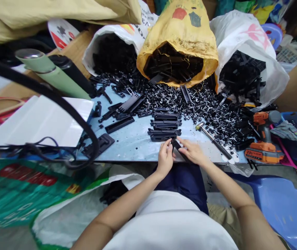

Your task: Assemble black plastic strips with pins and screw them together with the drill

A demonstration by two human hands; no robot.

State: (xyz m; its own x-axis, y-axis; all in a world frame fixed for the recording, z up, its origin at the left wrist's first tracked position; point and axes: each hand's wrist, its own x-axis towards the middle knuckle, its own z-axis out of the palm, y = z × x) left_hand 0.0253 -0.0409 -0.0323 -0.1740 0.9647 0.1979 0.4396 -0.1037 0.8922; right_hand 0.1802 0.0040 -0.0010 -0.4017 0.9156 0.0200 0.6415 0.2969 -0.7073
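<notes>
Between my two hands, at the front edge of the table, is a long black plastic part (180, 150), lying at a slant. My left hand (166, 155) has its fingers closed on the part's left side near its far end. From the other side my right hand (191, 150) grips the same part, thumb and fingers against it. Just beyond my hands lies a stack of similar black parts (166, 124), set side by side in a row. A small hammer (213, 139) rests on the table to the right of my right hand.
Small black pieces with metal pins (190, 100) are heaped across the back. Behind stand a yellow sack (179, 31) and two white sacks (252, 31), all open. An orange cordless drill (264, 139) is at right. A green flask (57, 76) and black cable (67, 111) are at left.
</notes>
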